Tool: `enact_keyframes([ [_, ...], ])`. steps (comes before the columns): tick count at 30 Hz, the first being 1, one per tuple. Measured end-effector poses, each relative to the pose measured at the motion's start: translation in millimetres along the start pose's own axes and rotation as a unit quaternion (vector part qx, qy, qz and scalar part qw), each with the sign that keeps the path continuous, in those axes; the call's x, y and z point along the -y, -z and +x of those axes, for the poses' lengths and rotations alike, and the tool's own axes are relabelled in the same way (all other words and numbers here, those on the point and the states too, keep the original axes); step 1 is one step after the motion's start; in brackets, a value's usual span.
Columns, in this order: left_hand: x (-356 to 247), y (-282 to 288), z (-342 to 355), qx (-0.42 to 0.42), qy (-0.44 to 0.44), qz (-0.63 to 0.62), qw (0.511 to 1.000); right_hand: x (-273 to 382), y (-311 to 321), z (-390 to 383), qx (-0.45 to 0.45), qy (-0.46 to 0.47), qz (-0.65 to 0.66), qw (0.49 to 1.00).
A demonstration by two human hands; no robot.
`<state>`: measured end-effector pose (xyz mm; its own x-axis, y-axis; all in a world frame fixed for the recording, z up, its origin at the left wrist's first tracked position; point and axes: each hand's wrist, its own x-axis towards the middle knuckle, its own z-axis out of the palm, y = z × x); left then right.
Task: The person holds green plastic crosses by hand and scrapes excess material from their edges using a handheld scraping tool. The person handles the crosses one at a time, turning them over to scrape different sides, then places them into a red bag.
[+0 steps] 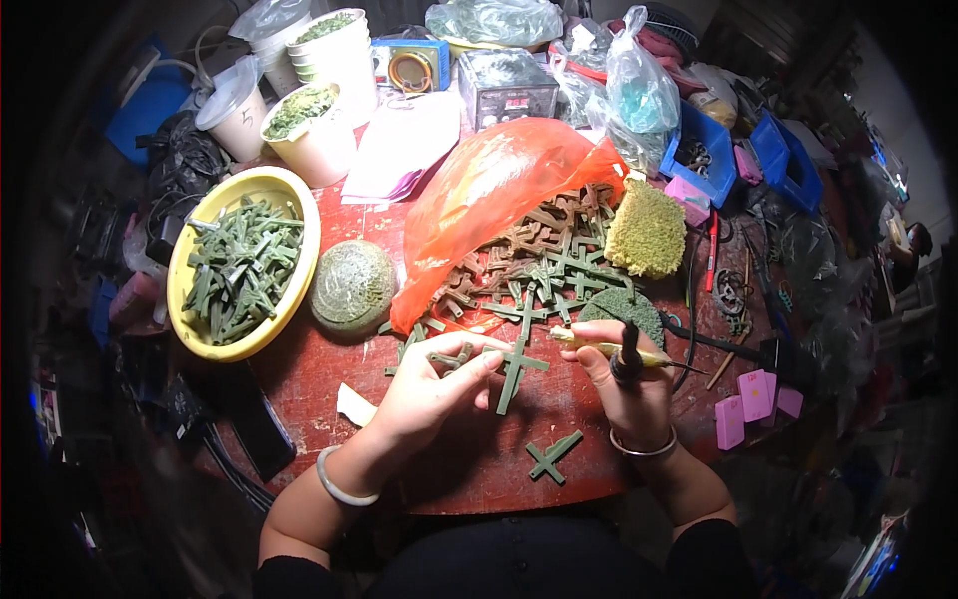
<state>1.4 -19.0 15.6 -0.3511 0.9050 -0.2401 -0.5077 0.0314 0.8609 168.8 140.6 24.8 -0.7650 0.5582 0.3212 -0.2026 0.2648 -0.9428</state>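
Between the thumb and fingers of my left hand [439, 384] is a green cross-shaped piece [514, 374], held upright over the red table. My right hand [629, 384] is closed around a slim pointed tool [651, 356], yellowish with a dark thin tip pointing right. A black knobbed handle [628, 351] is also in that grip; whether the two are one tool I cannot tell. Another green cross [552, 457] lies near the table's front edge. Beyond my hands, many brown and green crosses [554, 245] spill from a red plastic bag [489, 190].
At left stand a yellow bowl [307, 205] of green pieces and a speckled round dome [352, 287]. A yellow sponge [647, 228] and green round pad [624, 309] lie beyond my right hand. Pink blocks [743, 399], cables and blue bins [699, 160] are at right; white tubs [309, 150] behind.
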Motion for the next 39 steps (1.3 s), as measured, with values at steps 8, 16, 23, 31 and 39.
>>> enact_keyframes([
  [8, 0.6, 0.7, 1.9, 0.001, -0.008, 0.010, 1.000, 13.0, 3.3, -0.7, 0.033, -0.064, 0.026, 0.997],
  [16, -11.0, 9.8, 12.5, 0.013, 0.028, -0.280, 0.960, 14.8, 15.8, 0.2, 0.052, -0.060, 0.165, 0.983],
  [23, -37.3, -8.8, 51.9, 0.002, 0.032, 0.067, 0.997, 22.2, 19.4, 5.7, -0.093, -0.098, 0.143, 0.980],
  [31, -42.0, -31.7, 178.1, -0.117, -0.364, 0.718, 0.582, 13.0, 23.0, 13.4, -0.148, -0.068, 0.144, 0.976],
  [39, -33.4, -24.0, 158.5, -0.057, -0.269, 0.802, 0.530, 15.7, 28.3, 13.9, -0.153, -0.081, 0.173, 0.970],
])
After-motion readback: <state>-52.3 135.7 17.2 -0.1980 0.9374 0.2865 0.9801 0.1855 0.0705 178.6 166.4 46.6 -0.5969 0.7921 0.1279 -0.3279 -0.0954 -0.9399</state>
